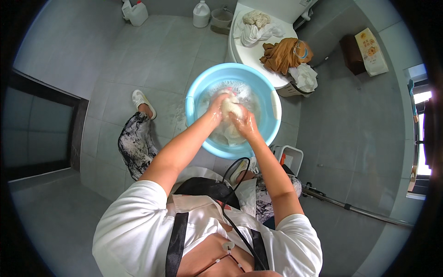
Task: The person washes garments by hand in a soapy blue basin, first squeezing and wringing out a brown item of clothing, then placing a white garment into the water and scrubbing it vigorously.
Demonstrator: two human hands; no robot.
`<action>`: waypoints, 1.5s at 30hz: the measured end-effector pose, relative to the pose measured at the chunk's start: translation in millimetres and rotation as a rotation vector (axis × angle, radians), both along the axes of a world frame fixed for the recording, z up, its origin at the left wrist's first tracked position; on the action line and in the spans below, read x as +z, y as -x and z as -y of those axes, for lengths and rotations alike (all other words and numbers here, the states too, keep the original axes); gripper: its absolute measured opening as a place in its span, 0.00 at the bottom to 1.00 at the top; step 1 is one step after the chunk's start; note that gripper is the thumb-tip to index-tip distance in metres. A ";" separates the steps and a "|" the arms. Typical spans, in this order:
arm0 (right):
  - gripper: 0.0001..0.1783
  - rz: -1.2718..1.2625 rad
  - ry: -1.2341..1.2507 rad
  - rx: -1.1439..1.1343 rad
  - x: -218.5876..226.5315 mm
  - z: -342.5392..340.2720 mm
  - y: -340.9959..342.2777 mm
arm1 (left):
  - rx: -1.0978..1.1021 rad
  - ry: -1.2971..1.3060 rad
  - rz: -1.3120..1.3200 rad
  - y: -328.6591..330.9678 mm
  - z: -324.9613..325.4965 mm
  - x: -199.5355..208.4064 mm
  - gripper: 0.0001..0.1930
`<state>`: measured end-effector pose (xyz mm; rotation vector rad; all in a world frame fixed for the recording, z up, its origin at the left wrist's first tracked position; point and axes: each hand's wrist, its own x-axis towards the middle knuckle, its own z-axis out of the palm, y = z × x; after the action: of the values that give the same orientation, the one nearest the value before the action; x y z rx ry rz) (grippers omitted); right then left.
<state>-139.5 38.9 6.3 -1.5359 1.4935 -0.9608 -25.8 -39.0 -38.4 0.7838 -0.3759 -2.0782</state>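
Observation:
A light blue plastic basin (196,94) stands on the grey tiled floor and holds soapy water. Over its middle both hands grip a bunched wet white cloth (229,106). My left hand (218,107) clasps it from the left side. My right hand (244,124) holds it from the right and below. More white cloth lies under the foam beneath the hands. Both hands are wet.
Behind the basin a white surface (251,55) carries a brown garment (282,54) and white cloths (256,25). White plastic jugs (201,14) stand by the far wall. A small white basket (290,158) sits at the right of my knee. A white slipper (142,102) is left of the basin.

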 end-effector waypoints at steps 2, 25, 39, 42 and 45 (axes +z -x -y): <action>0.19 -0.038 0.027 -0.033 2.8 0.5 -3.8 | 0.018 -0.057 -0.046 3.4 -3.3 -6.2 0.20; 0.40 0.722 -0.672 -0.118 15.3 20.8 35.6 | 0.150 -0.339 -0.379 5.2 -42.3 39.3 0.13; 0.54 -0.895 -0.543 0.052 -27.4 38.0 7.4 | 0.096 -0.505 0.337 -1.8 -61.0 -77.5 0.09; 0.53 -0.980 -0.526 0.018 -42.5 37.0 -15.3 | 0.236 -0.440 0.465 -6.8 -51.4 -49.7 0.09; 0.39 -1.106 -0.447 0.085 -129.8 27.9 -7.4 | 0.374 -0.372 0.544 -7.6 -46.9 -20.4 0.11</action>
<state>-132.1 11.0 -123.5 -1.8248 2.1224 0.4033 -18.2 7.9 -58.8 1.5259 -0.1125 -1.5779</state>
